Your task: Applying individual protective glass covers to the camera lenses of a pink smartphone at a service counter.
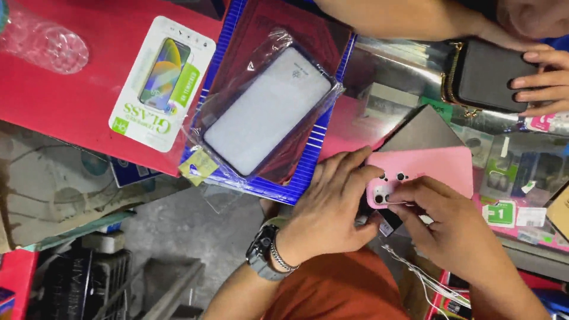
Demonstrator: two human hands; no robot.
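Observation:
A pink phone (427,169) in a pink case lies back-up at a glass counter's near edge. My left hand (332,204), with a wristwatch and a bracelet on the wrist, grips its left end. My right hand (441,222) pinches at the phone's camera corner (382,192) with thumb and forefinger. A dark flat card (424,130) lies just behind the phone.
A white phone case in a clear bag (267,109) rests on a blue and dark red box. A white screen-protector package (163,83) lies on a red surface. Another person's hand (542,83) holds a black pouch (483,74) at the far right. White cables (424,278) hang below.

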